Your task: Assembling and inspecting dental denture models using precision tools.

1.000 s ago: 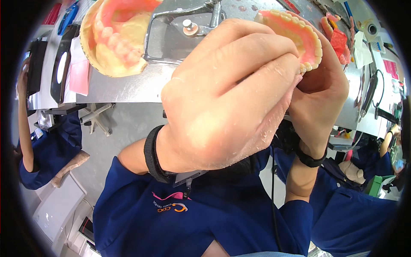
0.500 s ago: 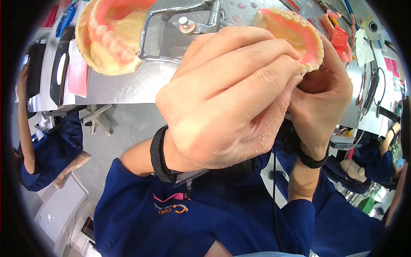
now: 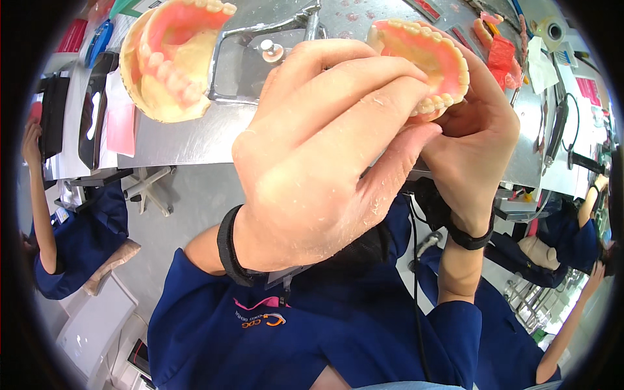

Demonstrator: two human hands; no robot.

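Note:
A denture model [image 3: 448, 71], with cream teeth set in a rim of pink wax over a yellow base, is held up above the bench by both hands. My right hand [image 3: 478, 140] wraps round its right side from beneath and behind. My left hand [image 3: 318, 153], with pale crumbs on its skin, covers the near left part; its fingers are bent and pressed together at the model's inner side. Whether a small tool sits between those fingertips is hidden. A second denture model [image 3: 175, 78], pink and yellow with teeth, sits left of my hands beside a metal articulator frame [image 3: 237, 71].
On the metal bench lie pink wax sheets [image 3: 121, 123], a red wax piece [image 3: 500, 60] and a corded handpiece [image 3: 556, 133]. A black case [image 3: 96, 110] stands at the left. Co-workers in blue sit on either side, one with an arm [image 3: 42, 208] at the left.
Both hands and the denture model have shifted a little left and down in the picture. My left thumb now stands further apart from the bent fingers. At right, a co-worker's arm has come into view.

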